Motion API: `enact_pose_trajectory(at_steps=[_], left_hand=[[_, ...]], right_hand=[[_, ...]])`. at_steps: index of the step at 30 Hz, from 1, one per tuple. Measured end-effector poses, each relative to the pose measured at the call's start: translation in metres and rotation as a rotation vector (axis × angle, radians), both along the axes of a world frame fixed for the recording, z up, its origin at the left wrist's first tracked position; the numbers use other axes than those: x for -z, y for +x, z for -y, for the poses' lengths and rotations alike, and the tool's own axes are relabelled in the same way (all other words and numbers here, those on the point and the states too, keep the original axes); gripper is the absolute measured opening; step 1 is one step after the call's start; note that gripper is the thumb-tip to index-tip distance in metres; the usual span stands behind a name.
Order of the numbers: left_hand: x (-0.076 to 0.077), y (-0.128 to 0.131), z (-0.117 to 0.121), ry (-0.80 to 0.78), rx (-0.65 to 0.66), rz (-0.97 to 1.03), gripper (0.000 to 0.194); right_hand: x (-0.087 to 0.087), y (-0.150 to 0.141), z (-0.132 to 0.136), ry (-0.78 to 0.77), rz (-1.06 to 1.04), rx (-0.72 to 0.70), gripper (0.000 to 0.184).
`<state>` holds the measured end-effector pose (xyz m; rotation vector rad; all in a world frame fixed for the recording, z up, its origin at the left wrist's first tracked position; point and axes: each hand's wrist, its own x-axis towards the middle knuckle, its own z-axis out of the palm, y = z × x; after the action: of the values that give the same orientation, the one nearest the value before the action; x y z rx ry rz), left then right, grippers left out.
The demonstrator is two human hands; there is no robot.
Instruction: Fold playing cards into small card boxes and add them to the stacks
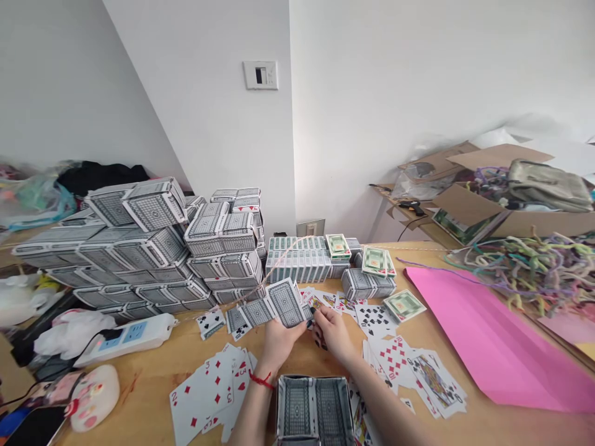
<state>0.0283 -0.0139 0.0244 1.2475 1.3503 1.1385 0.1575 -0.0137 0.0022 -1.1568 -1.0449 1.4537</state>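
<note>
My left hand (pixel 281 339), with a red string bracelet at the wrist, holds a grey-backed playing card (pixel 284 301) tilted up above the table. Thumb and fingers of my right hand (pixel 332 331) pinch at this card's right edge; their exact grip is partly hidden. Just left of the held card, a row of face-down cards (pixel 253 313) lies on the table. Close to my body, between my forearms, stands a box-like form covered in card backs (pixel 316 409). Loose face-up cards spread on both sides, diamonds (pixel 204 393) at left and a queen (pixel 434 378) at right.
Tall stacks of card-covered blocks (pixel 139 248) rise at left. Card packs (pixel 297 263) and green boxes (pixel 404 305) stand behind my hands. A power strip (pixel 127 339) lies left. Pink paper (pixel 483 334), tangled yarn (pixel 534 266) and a cardboard box (pixel 525 223) are at right.
</note>
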Motion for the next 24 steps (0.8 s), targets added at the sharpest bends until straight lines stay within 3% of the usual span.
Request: enact_pose_trajectory(at_steps=[9,12,17,21,24], left_hand=[[-0.009,-0.005,0.003,-0.035,0.049,0.144,0.028],[-0.006,-0.007,0.001,-0.046,-0.003,0.153,0.026],[-0.003,-0.010,-0.001,-0.017,0.030,0.158,0.026],[-0.008,-0.009,0.000,-0.052,0.041,0.171,0.029],[-0.009,-0.007,0.001,-0.097,0.007,0.186,0.031]], right_hand=[[0.007,0.006,-0.007,-0.018,0.036,0.196,0.035],[0.007,0.012,-0.009,-0.011,0.034,0.175,0.036],[0.005,0.011,-0.010,0.055,0.015,0.137,0.033],[0.005,0.020,-0.015,0.079,0.080,0.304,0.033],[0.005,0.028,-0.019,0.059,0.093,0.415,0.043]])
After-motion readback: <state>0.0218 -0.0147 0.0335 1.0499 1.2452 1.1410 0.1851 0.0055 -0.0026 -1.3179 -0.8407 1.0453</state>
